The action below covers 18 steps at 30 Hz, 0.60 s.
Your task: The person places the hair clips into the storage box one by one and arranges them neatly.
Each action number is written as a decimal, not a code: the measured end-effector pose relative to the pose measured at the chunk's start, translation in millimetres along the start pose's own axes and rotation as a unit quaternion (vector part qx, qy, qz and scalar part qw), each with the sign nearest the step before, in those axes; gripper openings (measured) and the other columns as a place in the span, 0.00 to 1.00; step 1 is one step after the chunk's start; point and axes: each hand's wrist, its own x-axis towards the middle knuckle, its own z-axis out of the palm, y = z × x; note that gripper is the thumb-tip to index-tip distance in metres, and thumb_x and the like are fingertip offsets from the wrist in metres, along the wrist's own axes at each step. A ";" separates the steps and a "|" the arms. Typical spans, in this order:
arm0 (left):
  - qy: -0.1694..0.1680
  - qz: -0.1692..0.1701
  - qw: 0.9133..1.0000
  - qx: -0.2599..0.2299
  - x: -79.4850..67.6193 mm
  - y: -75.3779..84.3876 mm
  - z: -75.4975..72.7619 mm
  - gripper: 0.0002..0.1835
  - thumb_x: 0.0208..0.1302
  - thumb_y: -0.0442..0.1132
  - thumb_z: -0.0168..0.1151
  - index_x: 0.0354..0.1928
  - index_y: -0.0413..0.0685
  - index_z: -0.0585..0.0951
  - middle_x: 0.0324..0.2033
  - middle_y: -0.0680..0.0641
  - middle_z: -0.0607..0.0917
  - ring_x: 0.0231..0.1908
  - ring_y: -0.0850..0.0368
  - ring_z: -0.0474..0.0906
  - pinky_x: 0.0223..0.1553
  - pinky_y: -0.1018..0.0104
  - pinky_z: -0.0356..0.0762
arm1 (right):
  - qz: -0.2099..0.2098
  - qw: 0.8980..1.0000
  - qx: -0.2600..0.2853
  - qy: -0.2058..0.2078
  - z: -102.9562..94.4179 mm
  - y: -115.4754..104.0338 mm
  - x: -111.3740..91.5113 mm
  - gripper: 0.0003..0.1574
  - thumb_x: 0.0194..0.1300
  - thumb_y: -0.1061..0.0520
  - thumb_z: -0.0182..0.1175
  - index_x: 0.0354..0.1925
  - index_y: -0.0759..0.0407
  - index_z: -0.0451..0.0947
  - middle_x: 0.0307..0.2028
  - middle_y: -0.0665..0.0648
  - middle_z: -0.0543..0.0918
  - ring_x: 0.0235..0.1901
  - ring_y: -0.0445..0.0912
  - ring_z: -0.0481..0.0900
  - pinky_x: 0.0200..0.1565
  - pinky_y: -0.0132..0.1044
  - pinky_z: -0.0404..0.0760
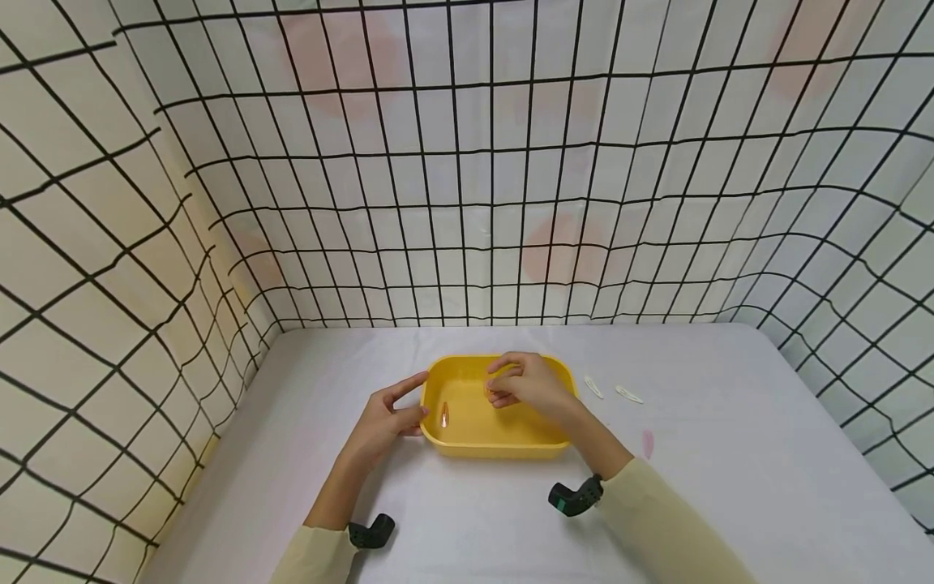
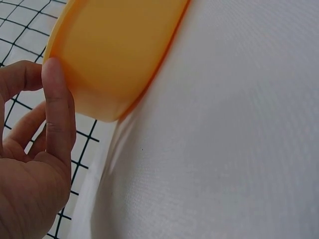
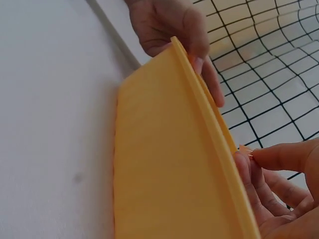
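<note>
A yellow plastic tray (image 1: 496,451) sits on the white-covered table. My left hand (image 1: 381,420) grips its left end, with the thumb (image 2: 56,99) on the near side of the rim and the fingers beyond. Over the inside of the tray, my right hand (image 1: 534,384) pinches a small orange hair clip (image 3: 245,150) between thumb and fingertips; most of the clip is hidden by the fingers. Another orange hair clip (image 1: 444,415) lies on the tray's floor near the left end. To the right of the tray, two white snap hair clips, one nearer (image 1: 594,387) and one farther (image 1: 628,395), lie on the cloth.
A black wire-grid pattern (image 1: 490,150) on pale cloth stands behind the table and along both sides. White cloth (image 1: 730,454) covers the tabletop, with a faint pink spot (image 1: 648,444) right of my right forearm. Each wrist wears a black camera band.
</note>
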 end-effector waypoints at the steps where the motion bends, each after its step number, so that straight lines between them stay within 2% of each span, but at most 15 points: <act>1: 0.000 0.000 1.000 0.000 0.1 0.0 0.3 0.33 0.60 0.33 0.68 0.68 0.62 0.78 0.72 0.52 0.73 0.24 0.53 0.83 0.35 0.68 0.89 | 0.003 1.000 0.000 -0.001 2.4 0.4 1.8 0.18 0.68 0.62 0.66 0.54 0.66 0.78 0.37 0.62 0.89 0.31 0.48 0.89 0.40 0.43 0.91; 5: 0.003 -0.002 1.000 -0.001 0.3 0.3 1.1 0.33 0.60 0.33 0.68 0.68 0.62 0.78 0.72 0.52 0.73 0.24 0.53 0.83 0.35 0.67 0.89 | 0.011 1.000 0.000 -0.003 12.6 3.1 9.1 0.15 0.65 0.65 0.67 0.50 0.66 0.80 0.34 0.63 0.89 0.28 0.48 0.88 0.37 0.42 0.91; 10: -0.002 -0.005 1.000 -0.006 1.3 0.6 0.5 0.34 0.60 0.33 0.68 0.70 0.59 0.77 0.73 0.49 0.72 0.25 0.54 0.84 0.35 0.69 0.88 | 0.016 0.999 -0.037 0.005 24.9 8.8 16.0 0.12 0.63 0.65 0.69 0.45 0.66 0.83 0.28 0.60 0.89 0.23 0.47 0.87 0.31 0.38 0.90; 18: -0.018 -0.002 1.000 -0.016 1.9 -1.1 -0.6 0.35 0.61 0.34 0.69 0.71 0.58 0.76 0.74 0.48 0.71 0.27 0.55 0.85 0.36 0.69 0.89 | 0.018 0.997 -0.074 -0.011 42.7 12.5 18.8 0.10 0.64 0.65 0.68 0.44 0.65 0.83 0.26 0.59 0.88 0.22 0.46 0.86 0.30 0.35 0.89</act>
